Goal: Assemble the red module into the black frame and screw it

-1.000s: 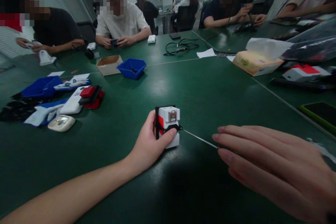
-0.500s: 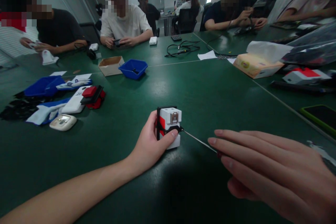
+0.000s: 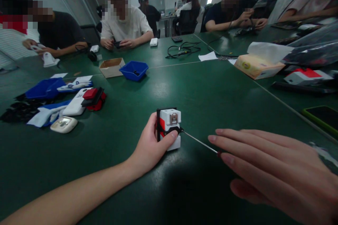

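Note:
My left hand [image 3: 153,139] grips a small white and red block-shaped device [image 3: 173,141] with a black frame [image 3: 158,123] on its left side. The thumb presses a black clamp-like piece [image 3: 174,129] against the front. A thin metal screwdriver [image 3: 200,142] meets the side of that black piece with its tip. At the shaft's other end is my right hand [image 3: 277,168], fingers long and close together over the dark red handle, which is mostly hidden.
A blue bin [image 3: 134,70] and a cardboard box [image 3: 112,67] stand ahead. Gloves [image 3: 54,111], a white case [image 3: 63,124] and a red-black device [image 3: 94,98] lie left. On the right are a tissue pack [image 3: 260,64] and a green-edged phone [image 3: 322,117]. Several people sit around the table.
The device and my left hand have shifted very slightly left. My right fingers have shifted a little along the screwdriver handle; the tip stays at the black piece.

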`<state>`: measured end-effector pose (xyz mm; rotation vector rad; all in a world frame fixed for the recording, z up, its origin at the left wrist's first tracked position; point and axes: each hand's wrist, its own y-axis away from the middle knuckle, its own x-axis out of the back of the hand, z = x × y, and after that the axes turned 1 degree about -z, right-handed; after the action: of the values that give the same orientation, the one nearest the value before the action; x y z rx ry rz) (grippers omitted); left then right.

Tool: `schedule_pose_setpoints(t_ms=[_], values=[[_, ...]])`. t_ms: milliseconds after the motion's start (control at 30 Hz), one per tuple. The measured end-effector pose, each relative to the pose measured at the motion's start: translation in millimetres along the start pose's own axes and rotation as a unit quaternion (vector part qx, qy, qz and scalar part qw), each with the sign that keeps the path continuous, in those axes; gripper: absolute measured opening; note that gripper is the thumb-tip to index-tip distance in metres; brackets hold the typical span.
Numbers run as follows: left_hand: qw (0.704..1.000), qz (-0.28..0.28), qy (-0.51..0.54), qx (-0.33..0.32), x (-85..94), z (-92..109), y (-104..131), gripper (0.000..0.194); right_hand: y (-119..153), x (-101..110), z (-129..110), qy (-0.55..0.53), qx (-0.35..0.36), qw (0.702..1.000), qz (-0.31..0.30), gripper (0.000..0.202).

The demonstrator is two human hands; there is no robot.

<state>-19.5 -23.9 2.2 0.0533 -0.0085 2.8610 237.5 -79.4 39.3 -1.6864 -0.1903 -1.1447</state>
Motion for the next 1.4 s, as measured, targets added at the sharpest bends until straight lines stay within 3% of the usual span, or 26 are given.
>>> schedule_pose_setpoints(t_ms=[133,167,233,267,300,533,700,900,1000,1100,1200,1333,1400], values=[[1.000,-0.002,-0.008,-0.003,0.7,0,0,0.050,-12,-3,-4,0.020,0.040,0.997,0.061,0.011],[1.000,-0.003,-0.009,-0.004,0.5,0,0,0.050,-14,-1,-4,0.032,0.048,0.997,0.057,0.012],[1.000,-0.003,-0.011,-0.006,-0.1,0,-1,0.050,-15,5,0,0.051,0.074,0.996,-0.023,0.010],[1.000,-0.002,-0.012,-0.006,-0.5,1,-1,0.050,-15,8,3,0.060,0.077,0.995,-0.029,0.012],[1.000,-0.001,-0.014,-0.005,-0.8,1,-1,0.049,-13,11,6,0.057,0.091,0.994,0.014,0.014],[1.000,-0.001,-0.010,0.000,-0.3,3,1,0.050,-3,8,7,0.044,0.063,0.997,-0.009,0.019],[1.000,-0.001,-0.018,0.001,0.1,3,0,0.050,-5,4,-4,0.057,0.041,0.997,0.022,0.013],[1.000,-0.006,-0.015,-0.006,-0.1,2,-1,0.050,-6,5,1,0.046,0.061,0.997,0.007,0.014],[1.000,-0.006,-0.013,-0.005,0.1,1,-1,0.050,-7,0,4,0.041,0.085,0.995,0.041,0.009],[1.000,-0.007,-0.006,-0.002,0.2,1,-1,0.051,-9,-3,0,0.033,0.061,0.995,0.073,0.014],[1.000,-0.008,0.000,0.002,0.5,1,0,0.053,-14,2,0,0.028,0.044,0.997,0.055,0.014],[1.000,-0.007,-0.001,0.005,1.2,0,0,0.052,-16,8,6,0.033,0.096,0.994,-0.051,0.010],[1.000,-0.003,-0.001,0.004,1.5,-1,0,0.052,-13,5,4,0.033,0.088,0.995,0.030,0.012]])
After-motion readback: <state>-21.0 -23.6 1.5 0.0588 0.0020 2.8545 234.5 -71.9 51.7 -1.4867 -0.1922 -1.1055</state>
